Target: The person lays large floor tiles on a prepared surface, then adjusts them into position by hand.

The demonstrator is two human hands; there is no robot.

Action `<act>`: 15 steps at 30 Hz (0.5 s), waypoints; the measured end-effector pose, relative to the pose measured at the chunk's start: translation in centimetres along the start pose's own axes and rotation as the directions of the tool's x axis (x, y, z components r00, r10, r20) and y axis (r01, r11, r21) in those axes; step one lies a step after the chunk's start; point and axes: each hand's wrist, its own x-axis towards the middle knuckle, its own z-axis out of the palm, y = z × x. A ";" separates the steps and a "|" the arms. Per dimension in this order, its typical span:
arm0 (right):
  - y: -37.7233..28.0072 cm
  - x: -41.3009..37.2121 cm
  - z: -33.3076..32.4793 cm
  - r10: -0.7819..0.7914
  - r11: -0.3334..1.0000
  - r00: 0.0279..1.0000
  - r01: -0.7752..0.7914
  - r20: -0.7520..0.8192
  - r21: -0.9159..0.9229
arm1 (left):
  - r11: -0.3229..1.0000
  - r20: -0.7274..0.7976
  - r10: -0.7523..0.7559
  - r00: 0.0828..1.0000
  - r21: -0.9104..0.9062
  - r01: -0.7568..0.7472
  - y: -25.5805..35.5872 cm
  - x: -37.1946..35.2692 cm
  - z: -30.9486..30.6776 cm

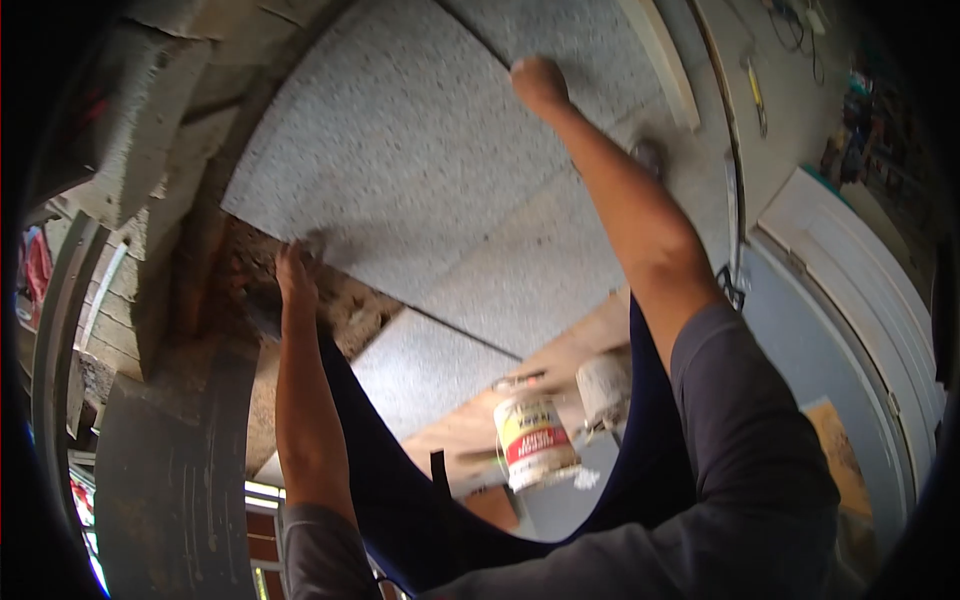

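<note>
A large grey speckled tile (400,130) lies below me, a dark gap running along its far edge. My right hand (540,84) is closed in a fist at the end of that gap; whatever it holds, if anything, is hidden. At the tile's near left edge, my left hand (295,272) has its fingers curled over the border, slightly blurred. Brown loose soil (355,298) shows beside the left hand, under the edge. Another speckled tile (425,370) lies nearer my legs, past a dark seam.
Between my legs stand a paint bucket (533,440) with a red and yellow label and a grey-stained pail (604,390). Rough concrete blocks (140,130) line the left. A white panelled door (850,270) is at the right, and a yellow-handled tool (756,88) lies farther up.
</note>
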 end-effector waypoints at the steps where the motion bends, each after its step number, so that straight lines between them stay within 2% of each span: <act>1: 0.2 0.1 0.5 -0.014 1.000 0.999 0.015 -0.032 0.022 | 1.000 -0.051 0.005 0.999 0.019 -0.004 0.6 -1.3 0.9; 3: 1.0 1.0 1.3 -0.002 0.996 0.993 0.012 -0.116 0.086 | 1.000 -0.046 0.018 0.999 -0.015 -0.019 0.2 0.0 0.5; 4: 2.0 1.9 2.6 -0.130 0.980 0.991 0.124 -0.030 -0.156 | 0.999 -0.047 0.021 0.999 -0.030 -0.022 -0.2 0.1 0.1; 5: 2.9 3.7 3.8 -0.244 0.892 0.967 0.255 0.080 -0.374 | 1.000 -0.058 0.013 0.998 -0.020 -0.014 0.1 -0.4 0.4; 6: 3.0 3.9 4.3 -0.326 0.739 0.921 0.389 0.212 -0.551 | 1.000 -0.049 0.007 0.999 -0.020 -0.008 0.2 -0.3 0.4; 8: 3.1 3.6 5.6 -0.191 0.914 0.977 0.211 0.092 -0.346 | 1.000 -0.036 -0.004 0.999 -0.026 0.003 0.1 -0.4 0.1; 10: 2.5 3.7 4.8 -0.015 0.995 1.000 0.015 -0.006 -0.103 | 0.999 -0.041 0.015 0.999 -0.027 -0.016 0.1 -0.6 0.1; 11: 2.3 3.6 4.4 0.017 0.999 1.000 -0.018 -0.024 -0.042 | 0.999 -0.041 0.026 0.999 -0.029 -0.027 0.1 -0.7 0.3; 15: 2.3 2.4 3.1 -0.018 1.000 0.999 0.019 -0.030 0.024 | 0.997 -0.064 0.044 0.997 -0.066 -0.048 -0.5 -0.2 0.2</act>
